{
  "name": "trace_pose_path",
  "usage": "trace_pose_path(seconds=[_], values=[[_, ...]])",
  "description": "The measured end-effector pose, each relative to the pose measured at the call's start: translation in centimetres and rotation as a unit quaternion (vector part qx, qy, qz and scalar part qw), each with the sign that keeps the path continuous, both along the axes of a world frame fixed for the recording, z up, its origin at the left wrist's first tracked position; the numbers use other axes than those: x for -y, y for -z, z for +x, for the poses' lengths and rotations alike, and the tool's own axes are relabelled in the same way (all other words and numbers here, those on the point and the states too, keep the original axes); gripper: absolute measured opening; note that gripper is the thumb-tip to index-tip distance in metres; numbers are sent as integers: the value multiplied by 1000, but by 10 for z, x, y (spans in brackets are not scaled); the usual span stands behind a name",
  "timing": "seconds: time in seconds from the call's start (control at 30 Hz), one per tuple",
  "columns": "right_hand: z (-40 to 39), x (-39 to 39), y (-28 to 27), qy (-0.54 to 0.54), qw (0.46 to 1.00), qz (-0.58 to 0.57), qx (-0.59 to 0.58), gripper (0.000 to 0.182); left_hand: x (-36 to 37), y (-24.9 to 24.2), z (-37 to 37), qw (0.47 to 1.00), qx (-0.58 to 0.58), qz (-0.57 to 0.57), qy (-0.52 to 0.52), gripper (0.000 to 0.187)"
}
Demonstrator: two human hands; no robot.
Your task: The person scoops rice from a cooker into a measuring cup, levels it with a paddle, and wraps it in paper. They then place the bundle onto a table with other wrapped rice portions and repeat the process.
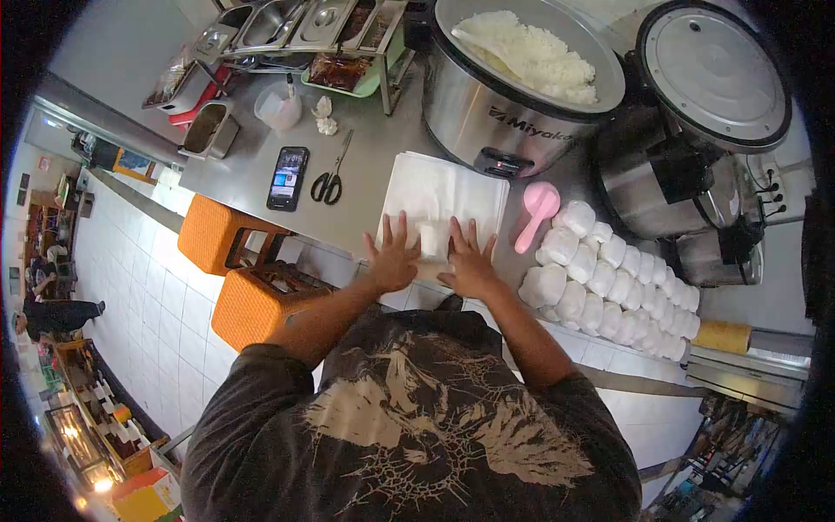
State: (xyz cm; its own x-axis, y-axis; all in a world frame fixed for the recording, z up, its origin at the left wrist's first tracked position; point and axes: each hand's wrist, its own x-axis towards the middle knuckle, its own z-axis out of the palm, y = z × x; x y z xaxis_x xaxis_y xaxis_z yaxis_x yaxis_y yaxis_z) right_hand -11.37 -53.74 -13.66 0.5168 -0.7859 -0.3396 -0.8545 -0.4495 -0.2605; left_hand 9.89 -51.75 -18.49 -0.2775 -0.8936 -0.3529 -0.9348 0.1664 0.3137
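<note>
A stack of white wrapping paper (413, 181) lies at the table's front edge. On its near part sits a small white mound (430, 240), which looks like rice. My left hand (394, 261) rests on the paper's left side with its fingers spread. To the right of the mound, my right hand (472, 265) lies on the paper, fingers also apart. Neither hand holds anything. A pink rice paddle (537, 211) lies right of the stack. Beyond it, several white paper-wrapped bundles (609, 278) are piled in rows.
A large rice cooker (470, 109) full of rice (531, 56) stands behind the paper. Scissors (330, 178) and a phone (288, 178) lie to the left. Metal food pans (322, 24) sit on a rack at the back. Orange stools (252, 304) stand below the table's left.
</note>
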Motion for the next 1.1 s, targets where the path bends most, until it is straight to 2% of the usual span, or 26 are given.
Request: trace_pose_path(seconds=[0.03, 0.07, 0.1, 0.17, 0.2, 0.23, 0.3, 0.33, 0.43, 0.53, 0.6, 0.7, 0.8, 0.93, 1.03, 1.1], values=[[-4, 13, 9, 16, 999, 22, 33, 79, 11, -14, 4, 999, 15, 8, 28, 58], [-10, 28, 27, 32, 996, 43, 66, 74, 18, -32, 7, 996, 1, -83, 43, 42], [-15, 43, 40, 48, 992, 66, 99, 70, 33, -32, 7, 998, 11, -44, 44, 44], [-14, 65, 41, 11, 993, 22, 119, 42, 63, -34, 2, 998, 31, 30, 44, 48], [-10, 69, 42, 58, 985, 12, 161, 35, 59, -36, -1, 997, 8, -69, 33, 35], [-7, 73, 45, 105, 974, 3, 202, 27, 62, -36, -6, 999, 14, -42, 1, 34], [-4, 77, 52, 131, 977, 41, 162, 21, 66, -32, -13, 998, 23, 13, -62, 30], [-1, 77, 48, 145, 977, 61, 142, 19, 64, -28, -13, 998, 19, -18, -54, 27], [-4, 58, 35, 96, 978, -26, 183, 15, 51, -19, -12, 993, 9, -113, -19, 20], [-9, 37, 53, 8, 976, -151, 160, 14, 31, -10, -6, 981, 2, -193, 33, 16], [-16, 31, 66, -6, 973, -151, 174, 18, 23, 4, 2, 968, -8, -242, 74, 17], [-33, 18, 60, -24, 961, -142, 236, 25, 17, 13, 14, 973, -35, -186, 132, 24], [-38, 7, 43, -46, 954, -156, 253, 33, -1, 0, 31, 944, -121, -270, 146, 30], [-36, 5, 54, -27, 950, -187, 249, 29, 12, 2, 40, 957, -65, -205, 195, 33], [-33, 13, 60, -23, 966, -137, 220, 20, 31, -4, 40, 969, -51, -131, 202, 32], [-29, 21, 55, 69, 966, -57, 241, 16, 46, -8, 31, 980, -8, -49, 192, 30]])
